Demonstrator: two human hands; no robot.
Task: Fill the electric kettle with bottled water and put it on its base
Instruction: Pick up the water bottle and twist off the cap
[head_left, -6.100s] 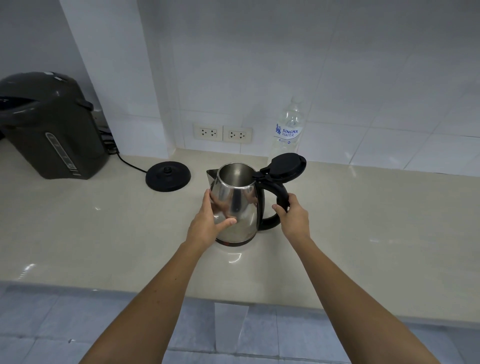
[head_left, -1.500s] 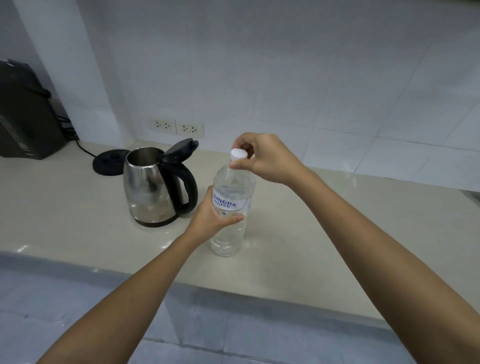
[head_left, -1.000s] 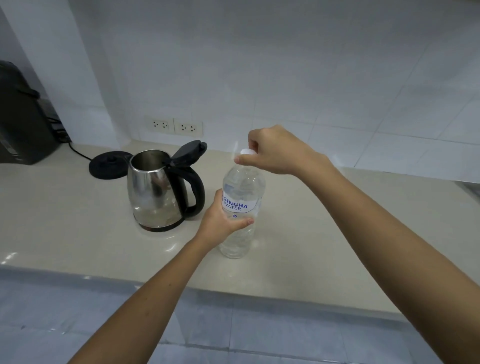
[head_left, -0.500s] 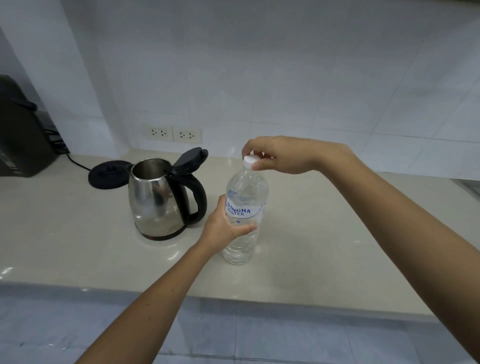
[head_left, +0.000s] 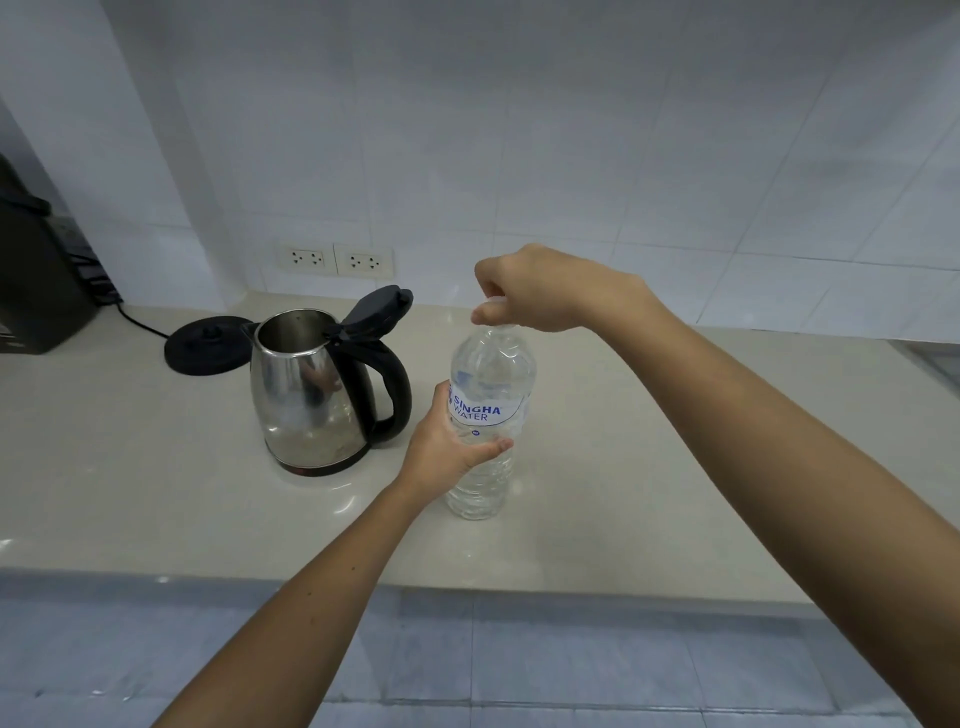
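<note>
A clear water bottle (head_left: 488, 379) with a blue-lettered label stands upright on the beige counter (head_left: 649, 467). My left hand (head_left: 452, 441) wraps its middle. My right hand (head_left: 540, 291) is closed over the bottle's top, fingers pinching the white cap, which is mostly hidden. To the left stands the steel kettle (head_left: 306, 395) with a black handle, its lid flipped open. Its round black base (head_left: 205, 345) lies behind it on the counter, cord running left.
A dark hot-water dispenser (head_left: 36, 270) stands at the far left. Two wall sockets (head_left: 335, 259) sit in the white tiled wall behind the kettle. The counter's front edge runs across below my forearms, with grey floor tiles beneath.
My right hand has turned and closed more tightly over the cap, hiding it. The left hand keeps its hold on the bottle. Kettle and base have not moved.
</note>
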